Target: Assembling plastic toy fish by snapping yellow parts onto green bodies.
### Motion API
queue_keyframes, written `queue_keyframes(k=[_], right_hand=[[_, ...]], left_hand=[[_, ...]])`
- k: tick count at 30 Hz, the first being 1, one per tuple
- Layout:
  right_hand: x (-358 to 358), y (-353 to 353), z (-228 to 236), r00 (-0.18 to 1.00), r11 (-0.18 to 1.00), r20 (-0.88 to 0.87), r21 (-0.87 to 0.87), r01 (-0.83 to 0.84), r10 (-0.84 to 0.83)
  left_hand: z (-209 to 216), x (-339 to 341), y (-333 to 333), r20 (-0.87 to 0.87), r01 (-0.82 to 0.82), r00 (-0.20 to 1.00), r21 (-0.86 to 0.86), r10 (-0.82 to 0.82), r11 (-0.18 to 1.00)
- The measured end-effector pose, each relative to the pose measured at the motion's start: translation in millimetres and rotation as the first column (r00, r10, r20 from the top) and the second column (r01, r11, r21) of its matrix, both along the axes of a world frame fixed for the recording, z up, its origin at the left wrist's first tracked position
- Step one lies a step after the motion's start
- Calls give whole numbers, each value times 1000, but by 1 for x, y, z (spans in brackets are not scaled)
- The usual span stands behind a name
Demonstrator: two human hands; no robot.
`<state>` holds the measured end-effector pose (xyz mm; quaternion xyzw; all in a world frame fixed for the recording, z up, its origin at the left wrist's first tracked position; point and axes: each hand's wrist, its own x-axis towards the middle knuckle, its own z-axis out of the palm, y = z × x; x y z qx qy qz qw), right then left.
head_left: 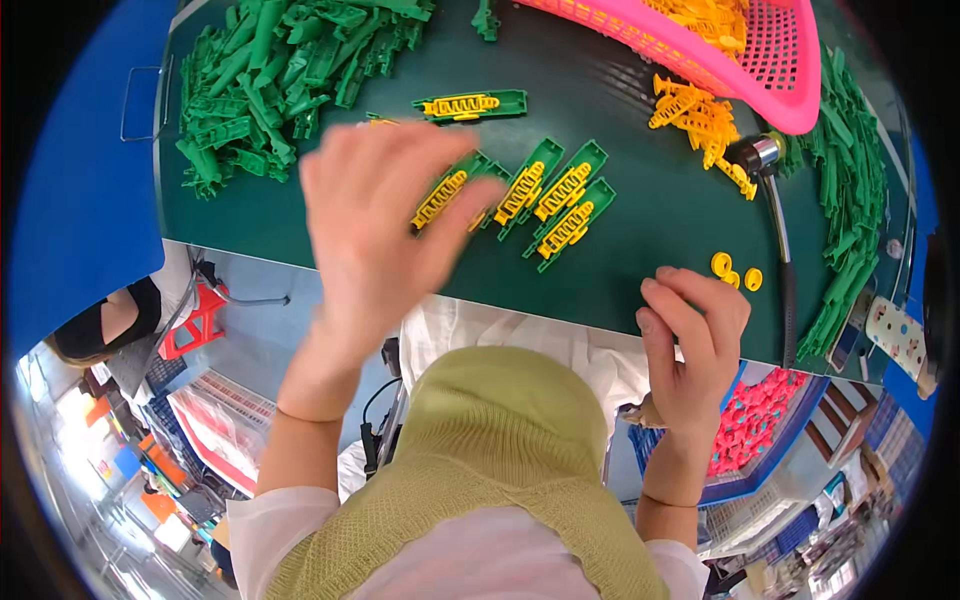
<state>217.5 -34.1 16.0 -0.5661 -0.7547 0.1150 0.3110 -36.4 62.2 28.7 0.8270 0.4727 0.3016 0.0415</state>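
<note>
In the head view, the left hand (378, 215), blurred and open with its thumb spread, hovers by green-and-yellow pieces (521, 192) at upper centre. The half-open right hand (692, 340), right of centre, is near yellow rings (721, 264) on the surface (650, 215).

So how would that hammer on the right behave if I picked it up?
The hammer should feel stiff, given its metallic-looking shaft. It's probably head-heavy, since the chunky head is wider than that shaft. The dark handle looks matte, so likely not slippery.
</note>
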Motion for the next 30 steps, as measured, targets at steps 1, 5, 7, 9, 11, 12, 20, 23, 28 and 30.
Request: queue_keyframes(k=[1,5,7,9,11,12,20,23,28,30], right_hand=[[0,0,-3,1000,1000,-14,15,-22,23],[-4,-2,-3,998,998,-17,25,-66,66],[-5,-2,-1,998,997,-12,34,-67,67],[-5,-4,1,998,997,-5,40,-59,59],[-4,-5,5,999,998,-14,56,-36,36],[-2,-6,6,1000,998,-7,56,-24,24],[33,15,4,967,975,144,102,196,-209],[41,38,-1,951,966,189,129,222,-244],[40,57,-7,906,959,315,74,272,-282],[40,56,-10,911,961,306,67,268,-276]], left_hand=[[-3,-7,12,-11,-63,998,92,64,994],[-10,-14,64,-63,-35,997,100,42,994],[-14,-1,88,-186,42,983,179,-8,983],[-12,16,102,-217,35,976,141,-4,989],[-14,23,114,-246,39,969,101,-13,994],[-20,16,120,-310,65,951,163,-11,985],[4,-14,104,-158,-35,986,75,47,997],[-6,-11,110,-150,72,987,148,-50,986],[-24,7,114,-276,71,961,198,-14,978],[-28,7,115,-323,76,946,152,-23,985]])
